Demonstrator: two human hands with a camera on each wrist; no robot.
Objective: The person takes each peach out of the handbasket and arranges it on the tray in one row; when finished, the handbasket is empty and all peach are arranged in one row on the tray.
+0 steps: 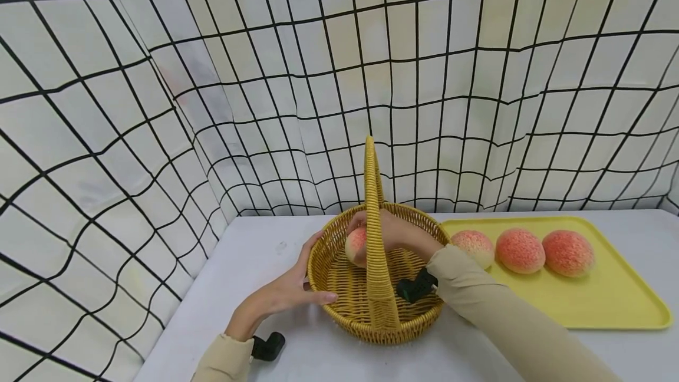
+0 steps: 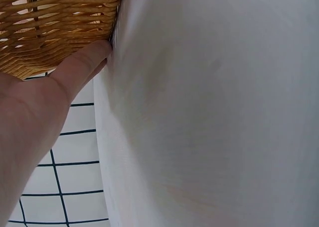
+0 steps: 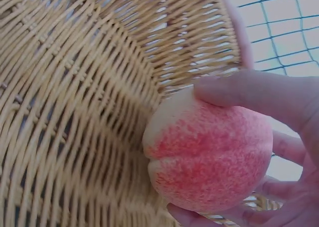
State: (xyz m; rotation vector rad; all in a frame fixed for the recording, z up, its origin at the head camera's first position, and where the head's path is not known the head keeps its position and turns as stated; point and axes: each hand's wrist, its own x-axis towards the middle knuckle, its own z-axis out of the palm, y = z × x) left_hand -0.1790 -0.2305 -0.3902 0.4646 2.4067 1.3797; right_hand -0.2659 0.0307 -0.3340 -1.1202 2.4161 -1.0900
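Observation:
A round wicker basket [image 1: 383, 335] with a tall arched handle [image 1: 374, 240] stands on the white table. My left hand [image 1: 289, 287] holds the basket's left side, its thumb over the rim and its fingers along the outer wall. In the left wrist view, the fingers [image 2: 82, 62] lie against the lower wicker near the tabletop. Inside the basket, my right hand [image 1: 389, 230] grips a pink and cream peach [image 3: 214, 152] near the far left wall. The thumb and fingers wrap it. The handle partly hides that hand in the head view.
On the right, a yellow tray [image 1: 610, 305] carries three more peaches: a paler one [image 1: 474, 246] by the basket, a middle one [image 1: 520, 250] and a right one [image 1: 569, 253]. White cloth with a black grid [image 1: 339, 93] encloses the table's back and left.

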